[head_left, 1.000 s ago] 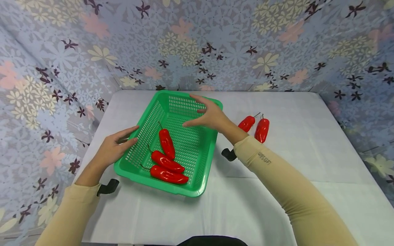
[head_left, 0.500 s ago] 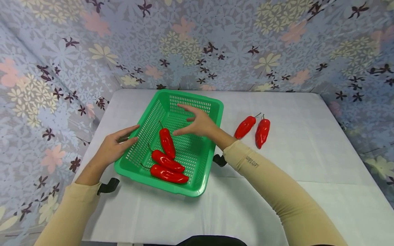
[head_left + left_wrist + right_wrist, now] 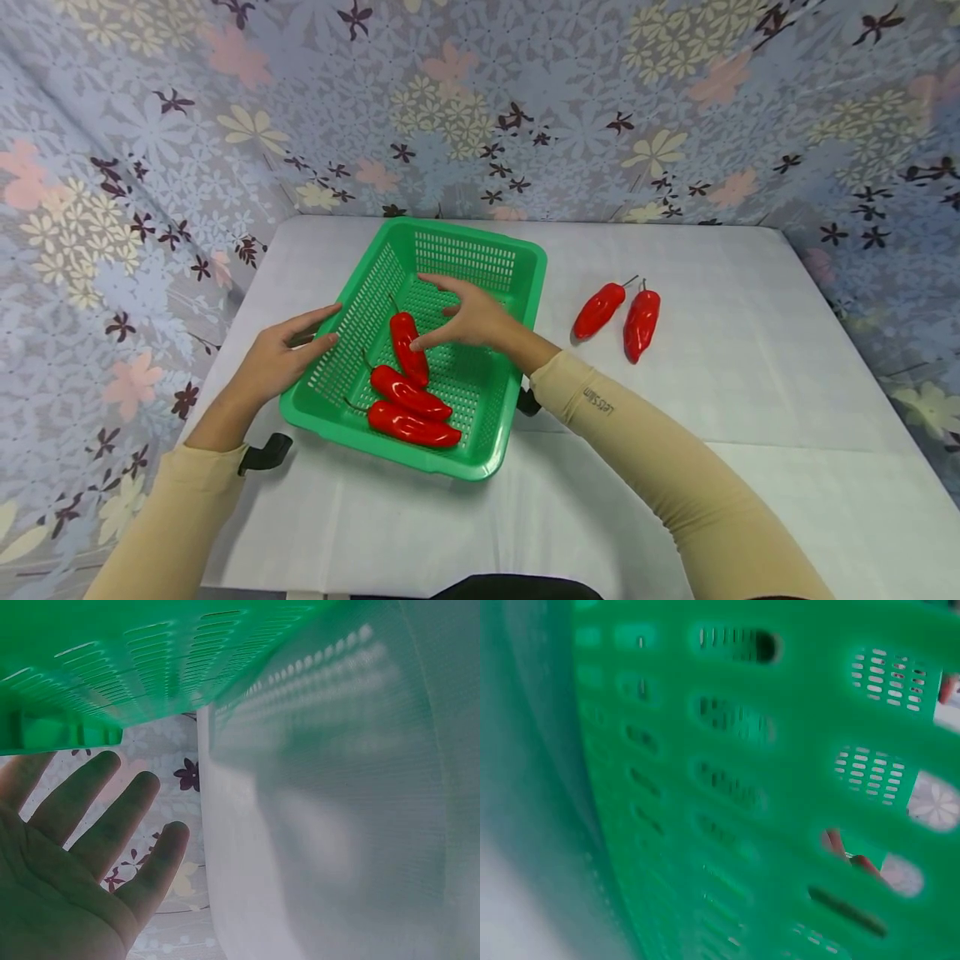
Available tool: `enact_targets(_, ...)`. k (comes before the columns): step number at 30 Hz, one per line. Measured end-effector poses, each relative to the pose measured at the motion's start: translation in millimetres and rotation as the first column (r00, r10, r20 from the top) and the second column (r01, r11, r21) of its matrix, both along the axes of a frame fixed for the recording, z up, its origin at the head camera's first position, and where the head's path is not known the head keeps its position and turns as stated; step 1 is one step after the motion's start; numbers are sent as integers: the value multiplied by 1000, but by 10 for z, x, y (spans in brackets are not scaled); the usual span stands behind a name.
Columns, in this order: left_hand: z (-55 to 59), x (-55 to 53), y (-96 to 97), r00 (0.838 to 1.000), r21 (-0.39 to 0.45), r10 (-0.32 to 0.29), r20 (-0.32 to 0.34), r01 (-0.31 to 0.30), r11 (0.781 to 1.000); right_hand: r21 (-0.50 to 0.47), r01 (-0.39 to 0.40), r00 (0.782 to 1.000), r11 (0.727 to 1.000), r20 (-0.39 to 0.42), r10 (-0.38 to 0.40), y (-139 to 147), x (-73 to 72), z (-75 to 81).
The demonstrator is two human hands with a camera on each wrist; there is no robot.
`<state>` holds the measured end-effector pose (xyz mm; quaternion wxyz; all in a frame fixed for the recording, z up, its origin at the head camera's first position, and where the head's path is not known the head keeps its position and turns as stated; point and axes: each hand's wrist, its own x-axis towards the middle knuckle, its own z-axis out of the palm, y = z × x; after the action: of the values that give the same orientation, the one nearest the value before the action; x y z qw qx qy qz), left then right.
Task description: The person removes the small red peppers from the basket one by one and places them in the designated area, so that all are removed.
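Observation:
A green slotted plastic basket stands on the white-covered table. Inside it lie three glossy red peppers: an upper one, a middle one and a lower one. My left hand is at the basket's left rim, thumb at its top edge; in the left wrist view its fingers are spread and straight below the rim. My right hand reaches over the basket with thumb and fingers spread apart, holding nothing. Its thumb tip overlaps the upper pepper. The basket's wall fills the right wrist view.
Two more red peppers, a left one and a right one, lie on the table right of the basket. Flower-patterned cloth hangs behind and at the sides. A black wrist mount shows at the left sleeve.
My right hand has moved left and towards me, from the basket's far right part to over the upper pepper. The left hand, basket and peppers have stayed put.

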<state>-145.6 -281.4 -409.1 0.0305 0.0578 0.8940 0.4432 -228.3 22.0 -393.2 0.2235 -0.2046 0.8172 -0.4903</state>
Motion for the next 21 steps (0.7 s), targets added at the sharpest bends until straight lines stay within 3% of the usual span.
enact_targets(5,3,4,2,1000,-1,-3,-2,3,1000,27,-31,999,999,19,30,-56,19,-2)
enact_targets(12,3,8,2,1000,-2,3,5,-3,1000,102,-66,988,993,146,50,-126,23,3)
enact_targets(15,1,7,-5,1000,5,5,9,-5,1000,83,-105,969,991,231,83,-141,22,-16)
enact_targets(21,8,10,-11,1000,5,3,11,-3,1000,2,-179,910,984,382,165,-174,21,-64)
